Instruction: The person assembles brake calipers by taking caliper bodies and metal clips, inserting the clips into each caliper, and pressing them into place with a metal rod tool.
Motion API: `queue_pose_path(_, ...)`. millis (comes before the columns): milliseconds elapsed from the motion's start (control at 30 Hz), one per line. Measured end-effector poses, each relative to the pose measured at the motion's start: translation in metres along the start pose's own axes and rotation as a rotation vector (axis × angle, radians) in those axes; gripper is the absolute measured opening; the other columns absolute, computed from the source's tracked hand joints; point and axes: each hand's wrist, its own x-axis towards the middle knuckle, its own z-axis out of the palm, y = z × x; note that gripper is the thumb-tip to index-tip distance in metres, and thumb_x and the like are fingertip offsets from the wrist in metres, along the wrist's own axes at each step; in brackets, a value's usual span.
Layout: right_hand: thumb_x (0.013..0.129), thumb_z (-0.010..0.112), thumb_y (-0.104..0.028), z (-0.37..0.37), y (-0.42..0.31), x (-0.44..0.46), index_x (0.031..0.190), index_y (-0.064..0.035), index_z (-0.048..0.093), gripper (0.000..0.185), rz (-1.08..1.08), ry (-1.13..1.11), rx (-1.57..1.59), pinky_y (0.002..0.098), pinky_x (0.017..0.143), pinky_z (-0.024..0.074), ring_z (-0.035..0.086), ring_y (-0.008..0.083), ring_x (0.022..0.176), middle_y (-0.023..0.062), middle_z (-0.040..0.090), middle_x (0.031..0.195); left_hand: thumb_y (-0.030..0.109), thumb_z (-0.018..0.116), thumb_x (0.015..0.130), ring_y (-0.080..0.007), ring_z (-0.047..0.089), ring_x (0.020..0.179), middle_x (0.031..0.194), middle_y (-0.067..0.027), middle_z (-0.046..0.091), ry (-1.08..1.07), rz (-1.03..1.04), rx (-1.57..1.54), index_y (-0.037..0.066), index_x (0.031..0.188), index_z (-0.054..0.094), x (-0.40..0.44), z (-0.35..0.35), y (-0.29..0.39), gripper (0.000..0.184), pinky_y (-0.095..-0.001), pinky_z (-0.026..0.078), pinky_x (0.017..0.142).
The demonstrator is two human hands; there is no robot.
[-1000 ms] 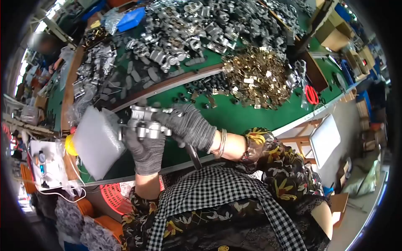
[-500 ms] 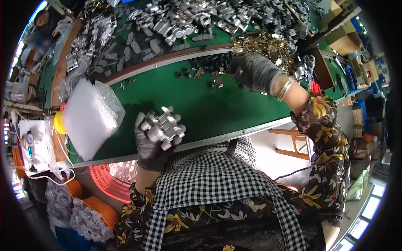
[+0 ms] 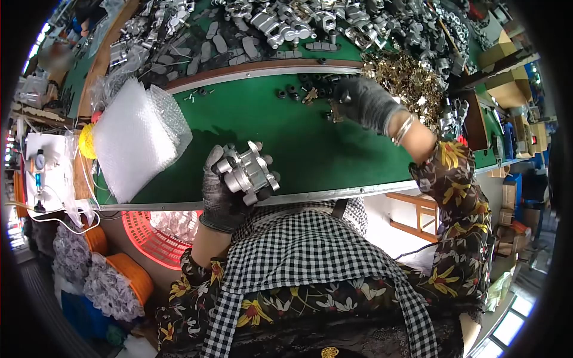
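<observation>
My left hand [image 3: 224,194], in a dark grey glove, holds a silver metal brake caliper [image 3: 249,173] above the front edge of the green bench. Its fingers wrap round the casting from below and behind. At the back of the bench, my right hand [image 3: 365,104], gloved alike, is closed with its fingers curled downward. A small brass-coloured clip [image 3: 335,112] is right at its fingertips, which are mostly hidden. Small black rubber pieces [image 3: 292,90] lie to the left of that hand, along with another brass clip [image 3: 310,95].
Behind a metal-edged ledge [image 3: 262,74] lie dark brake pads [image 3: 248,46] and heaped silver castings [image 3: 286,27]. A pile of brass clips [image 3: 412,83] stands beyond my right hand. Bubble-wrap bags [image 3: 134,143] cover the bench's left end. Below is a red basket [image 3: 146,238].
The view has shifted, so the bench items appear further right. My right hand has come closer to the brass clip on the bench. The caliper in my left hand has turned slightly.
</observation>
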Motion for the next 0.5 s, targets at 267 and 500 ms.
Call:
queue_pose_path(267, 0.075, 0.066, -0.015, 0.007, -0.008, 0.021, 0.101, -0.0057, 0.063, 0.027, -0.089, -0.086, -0.345, 0.0422, 0.081, 0.0504, 0.062, 0.0353, 0.093, 0.0182, 0.063, 0.1, 0.056, 0.052, 0.083, -0.0422, 0.063, 0.082, 0.095, -0.0175, 0.064, 0.05, -0.015, -0.036, 0.002, 0.113, 0.055, 0.002, 0.007, 0.0, 0.062, -0.0407, 0.054, 0.054)
queue_pose_path(500, 0.078, 0.062, -0.009, 0.0, -0.01, 0.015, 0.098, -0.0024, 0.065, 0.021, -0.094, -0.124, -0.338, 0.0426, 0.078, 0.0528, 0.065, 0.0333, 0.089, 0.0194, 0.066, 0.095, 0.055, 0.054, 0.083, -0.041, 0.063, 0.083, 0.095, -0.0176, 0.064, 0.081, -0.023, -0.044, 0.003, 0.111, 0.056, 0.003, -0.005, 0.002, 0.059, -0.0448, 0.056, 0.057)
